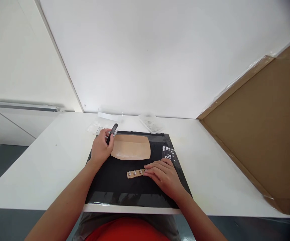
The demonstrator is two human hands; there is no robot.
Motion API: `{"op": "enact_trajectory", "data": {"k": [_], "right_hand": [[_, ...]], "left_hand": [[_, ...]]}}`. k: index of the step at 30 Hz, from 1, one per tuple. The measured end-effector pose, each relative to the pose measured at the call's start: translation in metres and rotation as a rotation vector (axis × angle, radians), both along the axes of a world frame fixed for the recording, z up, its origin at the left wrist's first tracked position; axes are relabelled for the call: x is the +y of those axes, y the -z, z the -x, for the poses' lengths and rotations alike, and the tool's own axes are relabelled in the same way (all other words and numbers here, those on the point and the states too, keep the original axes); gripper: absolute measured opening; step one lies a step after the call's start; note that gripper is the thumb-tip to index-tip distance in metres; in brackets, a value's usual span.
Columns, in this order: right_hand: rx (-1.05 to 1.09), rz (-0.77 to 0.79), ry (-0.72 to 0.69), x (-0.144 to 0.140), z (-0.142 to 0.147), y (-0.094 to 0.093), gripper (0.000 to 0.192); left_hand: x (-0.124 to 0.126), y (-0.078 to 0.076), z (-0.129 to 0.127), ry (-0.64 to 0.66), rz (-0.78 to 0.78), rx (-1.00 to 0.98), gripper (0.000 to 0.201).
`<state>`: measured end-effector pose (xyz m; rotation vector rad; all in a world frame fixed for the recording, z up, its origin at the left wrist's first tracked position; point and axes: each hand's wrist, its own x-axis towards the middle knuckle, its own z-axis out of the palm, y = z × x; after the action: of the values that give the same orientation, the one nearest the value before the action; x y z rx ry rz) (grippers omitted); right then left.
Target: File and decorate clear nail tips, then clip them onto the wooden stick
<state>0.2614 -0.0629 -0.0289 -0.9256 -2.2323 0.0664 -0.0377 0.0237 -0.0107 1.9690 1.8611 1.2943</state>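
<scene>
"Black tool (pixel 114 128): where is it?"
"Clasped in the left hand (pixel 101 146), its far end sticking up, near the tan panel's (pixel 131 148) far left corner."
"And the right hand (pixel 164 174)?"
"Fingers bunched at the right end of the studded strip (pixel 131 175), which lies on the dark mat (pixel 112 184), nearer than the panel; whether they pinch it, I cannot tell."
"Those white bits (pixel 168 156)?"
"Far right on the mat, just beyond the right hand."

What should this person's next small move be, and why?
Probably bring the black tool over to the studded strip: the left hand holds the tool away from it, while the right hand is already at the strip's right end, perhaps steadying it.
</scene>
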Motion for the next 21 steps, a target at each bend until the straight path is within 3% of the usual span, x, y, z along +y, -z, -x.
{"op": "enact_trajectory", "data": {"k": [9,21], "right_hand": [[0.021,-0.011,0.021,-0.0007,0.0006,0.0025,0.011],[-0.137,0.001,0.098,-0.0058,0.0061,-0.0051,0.005]], "left_hand": [[-0.0005,-0.0004,-0.0003,0.005,-0.008,-0.002,0.029],[-0.0031,-0.0030,-0.0018,0.013,0.002,0.001,0.029]]}}
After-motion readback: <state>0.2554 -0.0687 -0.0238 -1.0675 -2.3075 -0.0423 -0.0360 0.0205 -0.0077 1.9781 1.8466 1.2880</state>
